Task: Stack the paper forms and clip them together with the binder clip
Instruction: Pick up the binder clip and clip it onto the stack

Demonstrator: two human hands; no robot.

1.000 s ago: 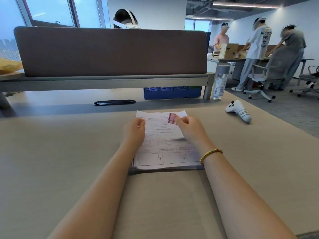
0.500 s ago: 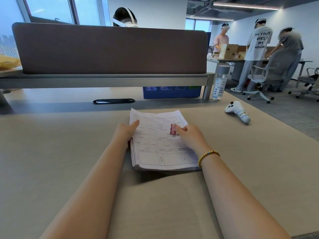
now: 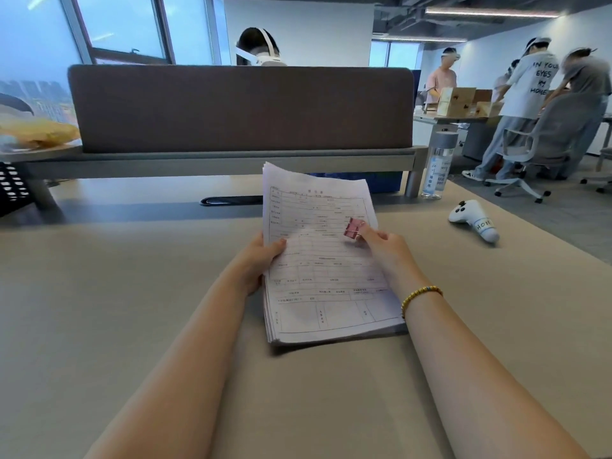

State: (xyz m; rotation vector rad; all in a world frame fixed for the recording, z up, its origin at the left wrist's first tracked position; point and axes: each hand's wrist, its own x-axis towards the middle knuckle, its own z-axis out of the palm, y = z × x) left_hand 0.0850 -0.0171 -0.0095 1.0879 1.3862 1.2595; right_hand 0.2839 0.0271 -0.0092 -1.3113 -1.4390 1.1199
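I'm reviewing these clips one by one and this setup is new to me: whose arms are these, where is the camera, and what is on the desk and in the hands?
There is no machine here. A camera worn on a person's head looks forward and down at their own bare arms. The left hand grips the left edge of a stack of white printed paper forms, lifting its far end off the beige desk. The right hand pinches a small pink binder clip over the top sheet; it is not yet clipped on. A white game-style controller and a clear water bottle stand to the right.

Bright window daylight (ceiling strips too), wide-angle edges bowed.
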